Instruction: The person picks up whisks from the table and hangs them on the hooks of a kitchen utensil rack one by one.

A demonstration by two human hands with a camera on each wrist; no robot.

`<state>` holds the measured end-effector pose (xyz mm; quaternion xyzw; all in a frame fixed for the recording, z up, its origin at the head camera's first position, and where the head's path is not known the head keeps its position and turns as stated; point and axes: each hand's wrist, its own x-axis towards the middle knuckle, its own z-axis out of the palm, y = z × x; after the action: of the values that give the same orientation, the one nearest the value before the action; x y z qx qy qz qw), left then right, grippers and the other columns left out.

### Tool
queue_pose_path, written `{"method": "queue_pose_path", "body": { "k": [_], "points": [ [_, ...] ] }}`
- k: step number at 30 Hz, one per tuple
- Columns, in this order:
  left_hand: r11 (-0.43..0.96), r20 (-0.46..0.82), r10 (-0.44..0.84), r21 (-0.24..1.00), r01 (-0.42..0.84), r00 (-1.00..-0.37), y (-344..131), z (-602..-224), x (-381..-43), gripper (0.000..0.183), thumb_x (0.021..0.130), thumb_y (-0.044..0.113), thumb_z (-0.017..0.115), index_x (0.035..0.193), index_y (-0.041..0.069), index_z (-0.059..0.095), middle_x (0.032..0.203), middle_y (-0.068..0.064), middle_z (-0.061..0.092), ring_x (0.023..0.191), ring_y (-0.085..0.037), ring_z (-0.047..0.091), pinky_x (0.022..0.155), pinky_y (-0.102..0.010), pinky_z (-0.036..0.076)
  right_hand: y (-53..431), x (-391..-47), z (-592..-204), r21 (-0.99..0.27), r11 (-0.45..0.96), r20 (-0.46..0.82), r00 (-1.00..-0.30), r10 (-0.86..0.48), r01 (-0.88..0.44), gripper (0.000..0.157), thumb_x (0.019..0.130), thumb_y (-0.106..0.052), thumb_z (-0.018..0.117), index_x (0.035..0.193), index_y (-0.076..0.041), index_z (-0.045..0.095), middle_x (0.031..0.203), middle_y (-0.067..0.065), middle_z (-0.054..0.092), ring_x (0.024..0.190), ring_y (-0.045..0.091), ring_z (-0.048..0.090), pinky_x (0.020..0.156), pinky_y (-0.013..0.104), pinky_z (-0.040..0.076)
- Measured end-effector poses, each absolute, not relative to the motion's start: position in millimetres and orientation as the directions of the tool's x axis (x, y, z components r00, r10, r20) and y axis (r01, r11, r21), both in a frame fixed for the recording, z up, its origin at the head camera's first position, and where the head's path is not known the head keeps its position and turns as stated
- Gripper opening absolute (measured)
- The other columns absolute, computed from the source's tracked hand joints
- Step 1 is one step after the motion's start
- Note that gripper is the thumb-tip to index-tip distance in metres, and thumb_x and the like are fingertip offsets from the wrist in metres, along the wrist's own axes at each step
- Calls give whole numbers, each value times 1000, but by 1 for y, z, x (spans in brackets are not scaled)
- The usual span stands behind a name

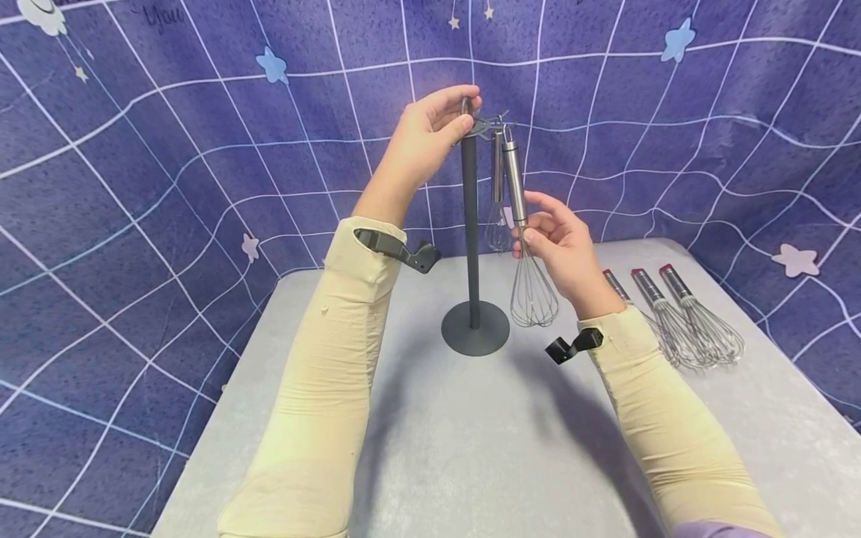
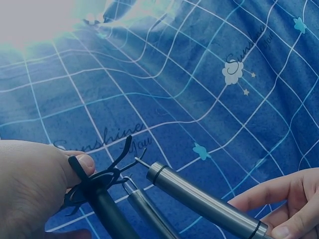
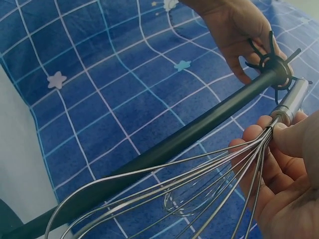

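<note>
My left hand grips the top of a dark utensil stand with a round base and several hooks at its head. My right hand pinches a larger steel whisk where its wires meet the handle. This whisk hangs wires down, slightly tilted, right of the post. Its end loop is at a hook tip in the left wrist view; whether the hook bears it I cannot tell. Behind it, a smaller whisk hangs from another hook. In the right wrist view, the larger whisk's wires cross in front of the post.
Several more whisks with red-tipped handles lie on the grey table at the right, one partly hidden by my right forearm. A blue gridded cloth with stars hangs behind and beside the table.
</note>
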<state>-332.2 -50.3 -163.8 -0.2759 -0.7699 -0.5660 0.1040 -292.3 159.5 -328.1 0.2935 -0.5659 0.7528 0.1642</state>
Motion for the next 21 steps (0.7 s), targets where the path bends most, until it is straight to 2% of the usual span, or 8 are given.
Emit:
{"method": "queue_pose_path", "body": {
  "k": [8, 21],
  "points": [
    [194, 477, 305, 816, 544, -824, -50, -164, -333, 39, 100, 4, 61, 139, 6, 59, 137, -4, 65, 128, -9, 57, 102, -15, 43, 156, -295, -330, -758, -354, 614, -783, -101, -549, 55, 92, 21, 49, 138, -10, 57, 88, 10, 68, 73, 20, 68, 69, 32, 59],
    [202, 480, 305, 812, 548, -823, -49, -165, -334, 40, 100, 5, 61, 139, 7, 59, 138, -4, 64, 128, -9, 57, 103, -16, 43, 149, -298, -333, -778, -347, 591, -798, -120, -524, 53, 95, 18, 48, 139, -11, 53, 94, 8, 68, 75, 20, 70, 78, 33, 60]
  ]
}}
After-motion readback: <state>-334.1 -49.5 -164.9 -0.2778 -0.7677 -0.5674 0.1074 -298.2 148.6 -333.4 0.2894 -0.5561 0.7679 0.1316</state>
